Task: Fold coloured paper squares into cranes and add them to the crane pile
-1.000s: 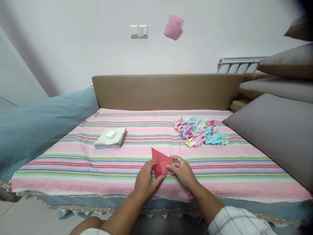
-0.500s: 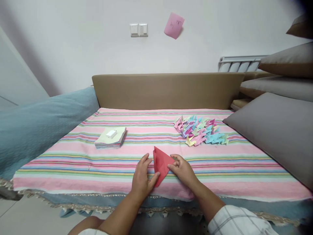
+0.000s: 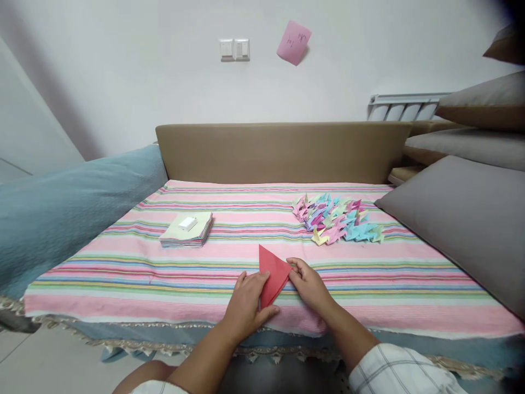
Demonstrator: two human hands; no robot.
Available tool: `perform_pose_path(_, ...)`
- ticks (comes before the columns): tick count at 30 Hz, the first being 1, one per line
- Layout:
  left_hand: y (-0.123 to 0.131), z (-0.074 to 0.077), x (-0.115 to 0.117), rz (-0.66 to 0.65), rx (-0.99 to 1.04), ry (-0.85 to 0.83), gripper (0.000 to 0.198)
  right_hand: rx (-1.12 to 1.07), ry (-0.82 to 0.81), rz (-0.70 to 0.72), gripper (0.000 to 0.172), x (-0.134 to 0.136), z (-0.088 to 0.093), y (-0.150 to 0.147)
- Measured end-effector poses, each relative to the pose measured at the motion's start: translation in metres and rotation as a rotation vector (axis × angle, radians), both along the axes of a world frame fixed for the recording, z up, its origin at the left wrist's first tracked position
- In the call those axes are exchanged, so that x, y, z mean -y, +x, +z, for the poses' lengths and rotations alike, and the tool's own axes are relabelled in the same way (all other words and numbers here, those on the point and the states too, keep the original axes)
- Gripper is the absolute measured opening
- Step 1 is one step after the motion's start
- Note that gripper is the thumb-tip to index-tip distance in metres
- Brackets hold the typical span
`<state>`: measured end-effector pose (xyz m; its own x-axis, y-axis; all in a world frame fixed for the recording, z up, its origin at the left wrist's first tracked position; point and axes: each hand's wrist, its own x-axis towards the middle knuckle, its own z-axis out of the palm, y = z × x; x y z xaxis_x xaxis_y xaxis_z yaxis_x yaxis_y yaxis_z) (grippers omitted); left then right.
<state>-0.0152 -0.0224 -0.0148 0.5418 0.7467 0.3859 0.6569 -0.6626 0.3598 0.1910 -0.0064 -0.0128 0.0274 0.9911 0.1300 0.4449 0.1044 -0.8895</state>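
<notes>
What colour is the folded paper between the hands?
The folded paper is red; it shows best in the head view.

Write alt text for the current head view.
Right hand holds one corner of a folded red paper triangle as the left hand touches its left side, over pink striped cloth. Beyond, at left, a coloured-paper stack bears a small white block; at right lie multicoloured folded-paper birds.

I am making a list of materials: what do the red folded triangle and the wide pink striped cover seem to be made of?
The red folded triangle: probably thin paper with a matte finish, given its straight, crisp edges. The wide pink striped cover: woven cloth, it seems, matte, with soft wrinkles; fibre unclear.
</notes>
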Motion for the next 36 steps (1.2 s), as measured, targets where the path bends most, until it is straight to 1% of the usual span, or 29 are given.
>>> perform_pose_path(2,0.0,0.003,0.001,-0.019,-0.043,-0.02,0.072,0.008,0.002,0.024,0.038,-0.001,0.001,0.004)
perform_pose_path(4,-0.001,0.005,0.002,-0.04,-0.082,-0.038,0.082,0.051,0.011,0.091,0.041,-0.002,0.002,0.008)
perform_pose_path(6,-0.001,0.006,0.001,-0.061,-0.114,-0.051,0.09,0.14,0.049,0.175,0.046,-0.002,0.001,0.012)
perform_pose_path(8,-0.003,0.007,0.0,-0.074,-0.13,-0.05,0.091,0.244,0.116,0.216,0.049,-0.002,0.0,0.014)
perform_pose_path(11,-0.006,0.004,-0.003,-0.072,-0.102,-0.02,0.079,0.344,0.212,0.205,0.049,-0.001,0.0,0.014)
perform_pose_path(14,-0.009,0.001,-0.008,-0.066,-0.046,0.047,0.066,0.404,0.26,0.215,0.046,0.0,0.001,0.011)
perform_pose_path(20,-0.009,-0.003,-0.019,-0.016,0.026,0.16,0.04,0.456,0.253,0.252,0.032,0.002,0.0,0.006)
perform_pose_path(25,-0.008,0.003,-0.017,-0.005,0.025,0.184,0.02,0.43,0.247,0.293,0.03,0.004,0.002,0.005)
perform_pose_path(28,-0.007,0.007,-0.012,-0.011,0.017,0.147,0.016,0.421,0.262,0.289,0.026,0.004,0.001,0.005)
perform_pose_path(31,-0.007,0.008,-0.01,0.031,0.036,0.101,0.014,0.435,0.287,0.275,0.018,0.003,-0.001,0.004)
perform_pose_path(36,-0.01,0.005,-0.012,0.158,0.042,0.067,0.026,0.447,0.28,0.265,0.014,0.003,-0.002,0.002)
